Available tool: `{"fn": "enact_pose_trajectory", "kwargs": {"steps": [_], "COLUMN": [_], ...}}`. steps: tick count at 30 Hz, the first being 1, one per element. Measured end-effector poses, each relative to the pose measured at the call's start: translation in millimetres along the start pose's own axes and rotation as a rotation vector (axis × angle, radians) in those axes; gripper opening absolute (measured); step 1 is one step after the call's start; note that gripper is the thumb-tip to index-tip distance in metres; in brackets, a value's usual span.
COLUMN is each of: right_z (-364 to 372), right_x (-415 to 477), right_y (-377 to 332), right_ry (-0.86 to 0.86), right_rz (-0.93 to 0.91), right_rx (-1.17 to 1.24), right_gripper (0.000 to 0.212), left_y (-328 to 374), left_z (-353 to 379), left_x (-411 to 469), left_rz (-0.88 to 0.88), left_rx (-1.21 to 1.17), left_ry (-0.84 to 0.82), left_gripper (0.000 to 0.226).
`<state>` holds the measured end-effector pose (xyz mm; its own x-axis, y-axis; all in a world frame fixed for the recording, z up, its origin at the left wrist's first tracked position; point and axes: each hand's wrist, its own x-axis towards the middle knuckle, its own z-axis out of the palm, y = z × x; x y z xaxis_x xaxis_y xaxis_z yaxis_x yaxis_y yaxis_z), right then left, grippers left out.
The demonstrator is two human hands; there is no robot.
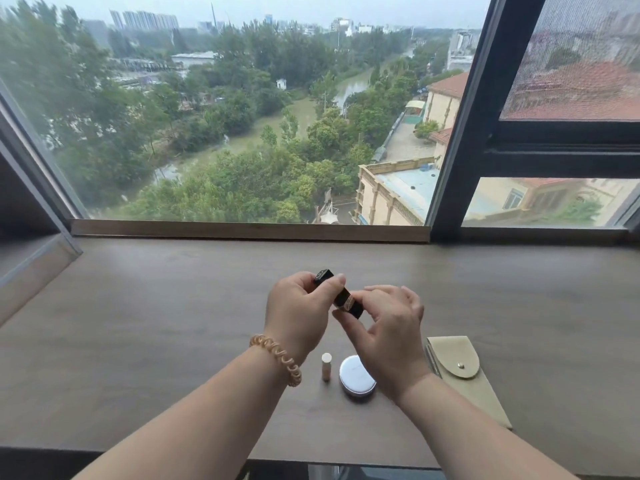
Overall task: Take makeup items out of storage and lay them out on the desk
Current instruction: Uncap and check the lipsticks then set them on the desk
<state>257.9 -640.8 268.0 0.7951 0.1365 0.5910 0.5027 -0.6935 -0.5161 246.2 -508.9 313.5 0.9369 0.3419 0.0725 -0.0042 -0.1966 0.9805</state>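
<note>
A black lipstick tube point(343, 295) with a gold band is held tilted above the desk point(173, 323), between both hands. My left hand point(298, 313) grips its upper cap end. My right hand point(384, 327) pinches its lower end with thumb and fingers. Below the hands, a small beige stick with a white cap point(326, 367) stands upright on the desk. Right beside it lies a round white compact point(356, 375), partly covered by my right wrist. A beige snap-flap pouch point(464, 372) lies to the right.
The dark wooden desk runs along a large window, with a wooden sill strip point(249, 230) at the back. A dark window frame post point(460, 133) rises at right. An angled panel point(31, 261) juts in at the far left. A coiled hair tie point(277, 358) is on my left wrist.
</note>
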Motion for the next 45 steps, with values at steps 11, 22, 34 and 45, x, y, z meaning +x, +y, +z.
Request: {"fn": "enact_pose_trajectory", "kwargs": {"steps": [11, 22, 34, 45], "right_z": [-20.5, -23.1, -23.1, -8.2], "right_x": [-28.8, -0.7, -6.4, -8.4], "right_y": [60.8, 28.2, -5.7, -1.8], "right_ry": [-0.059, -0.075, -0.212, -0.333], "right_rz": [0.19, 0.372, 0.432, 0.52], "right_rx": [-0.032, 0.432, 0.77, 0.934], "right_gripper": [0.022, 0.025, 0.02, 0.031], "left_y": [55.5, 10.9, 3.6, -7.5], "left_z": [-74.7, 5.3, 24.6, 9.2], "left_x": [40.2, -8.6, -21.8, -14.9], "left_rz": [-0.176, -0.192, -0.064, -0.123], "left_rx": [-0.386, -0.225, -0.422, -0.406], "left_ry": [0.461, 0.004, -0.11, -0.191], "left_gripper": [0.019, 0.011, 0.011, 0.025]}}
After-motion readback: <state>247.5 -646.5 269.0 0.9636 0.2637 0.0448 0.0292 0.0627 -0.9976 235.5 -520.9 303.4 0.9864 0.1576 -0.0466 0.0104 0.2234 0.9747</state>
